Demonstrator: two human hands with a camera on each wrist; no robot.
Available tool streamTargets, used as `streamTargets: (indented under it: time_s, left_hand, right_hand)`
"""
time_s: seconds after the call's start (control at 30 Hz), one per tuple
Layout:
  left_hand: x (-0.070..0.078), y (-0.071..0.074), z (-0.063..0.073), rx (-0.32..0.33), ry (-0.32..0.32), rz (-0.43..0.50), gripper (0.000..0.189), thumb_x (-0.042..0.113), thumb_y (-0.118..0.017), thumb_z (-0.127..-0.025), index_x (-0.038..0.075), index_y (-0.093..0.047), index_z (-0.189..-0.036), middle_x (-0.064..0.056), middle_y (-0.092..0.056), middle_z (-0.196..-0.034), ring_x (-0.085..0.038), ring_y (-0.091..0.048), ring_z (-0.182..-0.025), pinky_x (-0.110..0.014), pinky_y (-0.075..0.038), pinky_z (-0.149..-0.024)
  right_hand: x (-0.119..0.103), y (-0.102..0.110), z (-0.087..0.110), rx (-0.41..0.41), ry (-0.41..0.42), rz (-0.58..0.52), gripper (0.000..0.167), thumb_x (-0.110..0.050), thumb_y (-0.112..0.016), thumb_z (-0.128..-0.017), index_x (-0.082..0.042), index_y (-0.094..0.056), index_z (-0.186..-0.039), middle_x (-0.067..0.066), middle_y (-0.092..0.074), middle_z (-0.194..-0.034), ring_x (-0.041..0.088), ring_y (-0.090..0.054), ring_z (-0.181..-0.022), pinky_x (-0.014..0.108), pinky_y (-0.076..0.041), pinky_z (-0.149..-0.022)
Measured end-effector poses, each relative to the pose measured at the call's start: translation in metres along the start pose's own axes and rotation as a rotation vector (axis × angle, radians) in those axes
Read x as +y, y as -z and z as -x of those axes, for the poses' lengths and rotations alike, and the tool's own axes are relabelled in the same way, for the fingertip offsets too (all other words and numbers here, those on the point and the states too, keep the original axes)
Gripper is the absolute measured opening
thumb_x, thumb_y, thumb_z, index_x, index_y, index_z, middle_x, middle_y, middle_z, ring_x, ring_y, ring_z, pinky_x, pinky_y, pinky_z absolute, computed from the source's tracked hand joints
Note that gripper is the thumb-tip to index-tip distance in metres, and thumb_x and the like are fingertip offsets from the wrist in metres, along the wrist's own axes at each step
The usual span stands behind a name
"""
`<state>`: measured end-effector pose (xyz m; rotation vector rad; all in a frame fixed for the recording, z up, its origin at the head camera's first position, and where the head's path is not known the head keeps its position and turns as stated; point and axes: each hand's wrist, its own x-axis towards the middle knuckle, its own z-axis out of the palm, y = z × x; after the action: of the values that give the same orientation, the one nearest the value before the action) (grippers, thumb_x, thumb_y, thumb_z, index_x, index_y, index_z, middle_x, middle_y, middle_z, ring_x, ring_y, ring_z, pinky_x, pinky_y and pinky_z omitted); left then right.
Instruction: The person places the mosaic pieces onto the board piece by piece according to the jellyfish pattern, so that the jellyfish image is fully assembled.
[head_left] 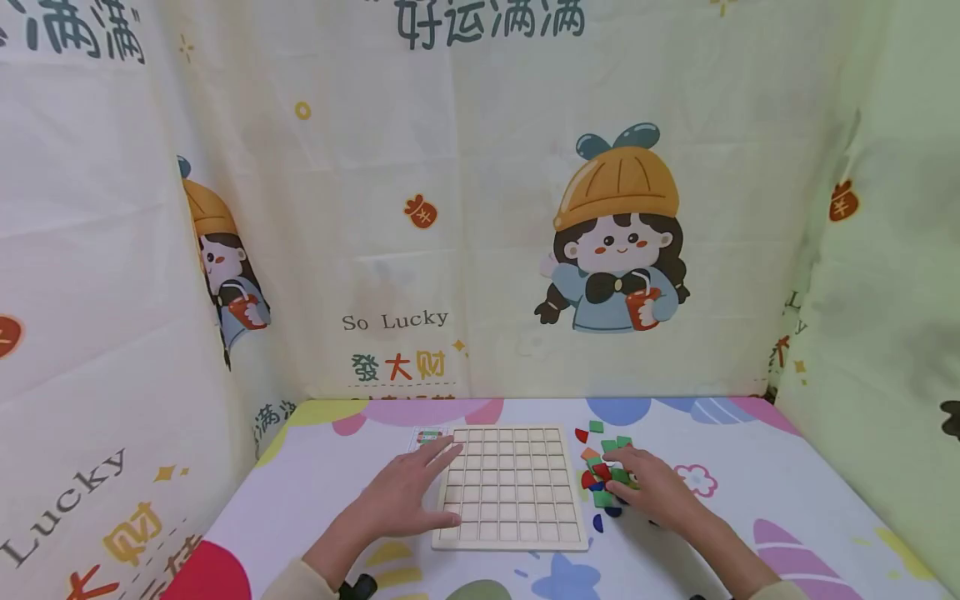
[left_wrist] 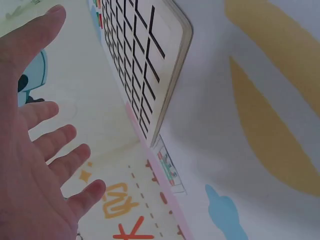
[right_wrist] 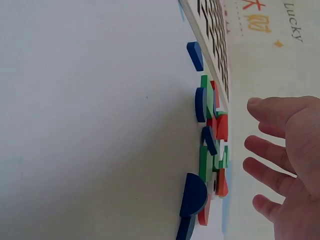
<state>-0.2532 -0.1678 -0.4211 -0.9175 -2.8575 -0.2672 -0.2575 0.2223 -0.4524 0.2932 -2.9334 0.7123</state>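
Note:
A pale wooden grid board (head_left: 516, 490) with rows of square cells lies flat on the table. My left hand (head_left: 405, 493) is at the board's left edge, fingers spread and holding nothing; in the left wrist view the left hand (left_wrist: 45, 145) has its fingers apart. My right hand (head_left: 654, 487) hovers over a loose pile of small coloured pieces (head_left: 602, 472) right of the board. Green squares, red and blue rounded pieces show there, partly hidden by the fingers. In the right wrist view the right hand (right_wrist: 295, 155) holds nothing, and a blue half-round piece (right_wrist: 193, 195) stands out.
A small printed card (head_left: 430, 436) lies by the board's far left corner. The table (head_left: 720, 550) has a white cloth with coloured prints. A printed curtain (head_left: 495, 250) closes off the back, with more on both sides.

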Motion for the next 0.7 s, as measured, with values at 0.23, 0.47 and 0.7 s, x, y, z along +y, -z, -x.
streamTargets:
  time_s: [0.23,0.47,0.7]
  left_hand:
    - [-0.004,-0.011,-0.001,-0.074,0.060,0.025,0.093,0.067,-0.067,-0.076,0.027,-0.030,-0.152,-0.001,-0.033,-0.156,-0.025,-0.042,-0.138,-0.053,-0.039,-0.104]
    - [-0.006,-0.016,0.002,-0.077,0.068,0.010,0.091,0.066,-0.066,-0.077,0.019,-0.037,-0.149,-0.004,-0.043,-0.150,-0.027,-0.047,-0.133,-0.052,-0.040,-0.103]
    - [-0.006,-0.021,0.003,-0.137,0.104,0.043,0.092,0.068,-0.068,-0.074,0.019,-0.041,-0.147,-0.006,-0.048,-0.146,-0.029,-0.048,-0.131,-0.054,-0.040,-0.102]
  right_hand:
    - [0.009,-0.009,-0.005,0.049,-0.007,0.029,0.038,-0.023,-0.075,-0.083,-0.012,-0.067,-0.119,0.011,-0.064,-0.125,0.035,-0.057,-0.119,0.054,-0.047,-0.096]
    - [0.010,-0.014,-0.008,0.059,-0.051,0.006,0.034,-0.019,-0.075,-0.083,-0.013,-0.069,-0.116,0.007,-0.066,-0.116,0.021,-0.060,-0.099,0.045,-0.053,-0.087]
    - [0.007,-0.019,-0.012,0.087,-0.048,0.031,0.033,-0.021,-0.077,-0.081,-0.013,-0.070,-0.112,0.004,-0.067,-0.111,0.019,-0.058,-0.096,0.043,-0.053,-0.085]
